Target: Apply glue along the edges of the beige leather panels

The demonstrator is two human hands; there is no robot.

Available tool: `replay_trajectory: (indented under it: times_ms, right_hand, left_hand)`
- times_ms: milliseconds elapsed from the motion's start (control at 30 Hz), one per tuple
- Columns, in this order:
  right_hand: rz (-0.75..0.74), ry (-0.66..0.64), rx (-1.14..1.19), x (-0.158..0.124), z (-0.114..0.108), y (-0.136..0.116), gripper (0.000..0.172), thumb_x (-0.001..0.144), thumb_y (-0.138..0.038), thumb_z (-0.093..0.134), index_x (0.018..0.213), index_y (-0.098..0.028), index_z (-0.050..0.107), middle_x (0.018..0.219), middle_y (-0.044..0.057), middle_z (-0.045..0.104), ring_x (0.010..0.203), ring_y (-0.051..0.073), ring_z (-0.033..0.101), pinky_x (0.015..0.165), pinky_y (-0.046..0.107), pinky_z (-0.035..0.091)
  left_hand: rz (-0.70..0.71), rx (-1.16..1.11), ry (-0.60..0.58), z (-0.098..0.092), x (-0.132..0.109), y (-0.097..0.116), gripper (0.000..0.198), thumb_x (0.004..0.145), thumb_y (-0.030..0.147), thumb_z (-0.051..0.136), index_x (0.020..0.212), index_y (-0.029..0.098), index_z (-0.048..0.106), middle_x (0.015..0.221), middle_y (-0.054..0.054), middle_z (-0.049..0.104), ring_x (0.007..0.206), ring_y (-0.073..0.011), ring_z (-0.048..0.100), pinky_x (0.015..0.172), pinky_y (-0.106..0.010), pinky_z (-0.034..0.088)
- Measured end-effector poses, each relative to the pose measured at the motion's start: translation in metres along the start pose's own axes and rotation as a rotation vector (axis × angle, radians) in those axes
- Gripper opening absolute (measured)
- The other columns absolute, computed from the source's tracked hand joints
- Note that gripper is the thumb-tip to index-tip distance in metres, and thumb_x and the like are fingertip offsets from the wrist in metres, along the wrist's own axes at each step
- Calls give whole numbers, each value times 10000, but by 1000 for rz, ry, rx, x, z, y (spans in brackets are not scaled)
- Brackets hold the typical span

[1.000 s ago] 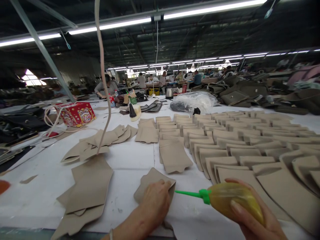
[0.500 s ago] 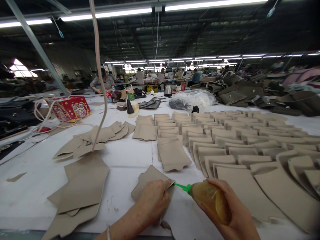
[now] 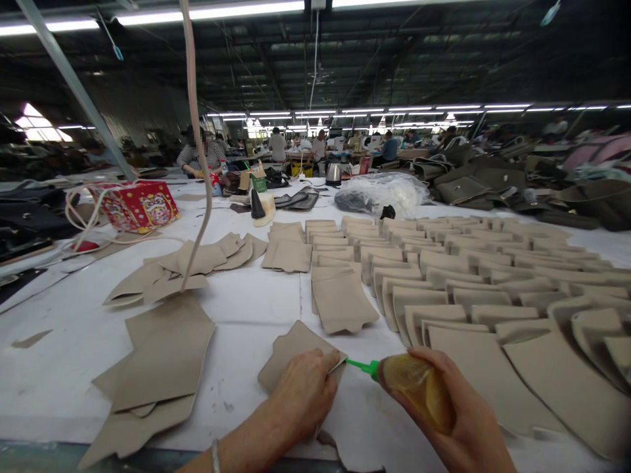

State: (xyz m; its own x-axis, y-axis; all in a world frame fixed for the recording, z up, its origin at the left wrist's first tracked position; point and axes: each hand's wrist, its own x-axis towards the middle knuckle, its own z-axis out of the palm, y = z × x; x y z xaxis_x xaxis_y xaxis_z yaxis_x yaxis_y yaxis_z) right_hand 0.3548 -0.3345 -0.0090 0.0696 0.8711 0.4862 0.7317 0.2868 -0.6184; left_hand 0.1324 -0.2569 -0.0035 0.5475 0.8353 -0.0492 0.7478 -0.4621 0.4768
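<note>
My left hand (image 3: 306, 389) is closed on a taupe leather-like piece (image 3: 293, 349) near the table's front edge, its fingers at the piece's right corner. In my right hand (image 3: 458, 404) is a squeeze bottle (image 3: 417, 387) of amber liquid, lying tilted with its green nozzle (image 3: 362, 367) pointing left. The nozzle tip is at the edge of the piece, by my left fingertips; whether it touches I cannot tell. Part of the piece is hidden under my left hand.
Rows of overlapping taupe pieces (image 3: 453, 289) cover the right side. Loose pieces (image 3: 162, 368) lie at left, where a hanging cable (image 3: 193, 131) comes down. Farther back are a red patterned box (image 3: 140, 207), a clear plastic bag (image 3: 384, 194) and people at other tables.
Both hands, the bottle and the piece keep nearly the same places. The whole view has shifted slightly.
</note>
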Motion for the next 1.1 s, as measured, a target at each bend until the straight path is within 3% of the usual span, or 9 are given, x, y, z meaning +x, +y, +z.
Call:
replay_trajectory:
  times_ms: [133, 300, 500, 700, 900, 1100]
  right_hand:
    - [115, -12, 41, 0, 0, 4, 383, 879, -496, 597, 1176, -286, 474, 1066, 3, 587, 891, 226, 602, 767, 283, 488]
    - [-14, 27, -13, 3, -2, 12, 358, 897, -447, 595, 1191, -292, 462, 1127, 4, 553, 975, 203, 575, 834, 247, 464]
    - [-45, -26, 10, -5, 0, 18, 340, 903, -417, 593, 1189, -288, 461, 1139, 14, 537, 980, 201, 570, 846, 243, 459]
    - [-5, 38, 37, -5, 1, 22, 358, 888, -418, 616, 1186, -283, 471, 1121, 11, 545, 983, 213, 561, 842, 265, 446]
    - [206, -12, 192, -4, 3, 13, 369, 873, -462, 601, 1169, -284, 471, 1090, -15, 556, 945, 208, 566, 815, 262, 431]
    - [188, 64, 174, -4, 4, 12, 373, 834, -446, 640, 1135, -274, 503, 1086, -16, 560, 949, 210, 563, 815, 257, 421]
  left_hand:
    - [-1, -7, 4, -2, -1, 1, 397, 787, 151, 372, 1070, 263, 627, 860, -49, 660, 818, -240, 635, 762, -330, 467]
    - [-12, -3, -16, -3, -1, 2, 403, 780, 146, 379, 1086, 259, 615, 889, -54, 658, 853, -238, 629, 773, -323, 457]
    - [-10, -9, -17, -4, -2, 4, 365, 784, 151, 381, 1036, 252, 625, 876, -49, 656, 855, -234, 627, 776, -315, 452]
    - [-14, 12, -22, -6, -5, 6, 367, 786, 152, 380, 1053, 252, 612, 882, -51, 651, 842, -234, 628, 758, -316, 455]
    - [-13, -8, -28, -7, -4, 6, 395, 803, 162, 370, 1104, 261, 606, 894, -56, 651, 857, -240, 631, 774, -327, 462]
    - [-1, -10, -35, -6, -5, 4, 424, 822, 165, 361, 1161, 268, 593, 902, -54, 645, 853, -228, 629, 779, -317, 468]
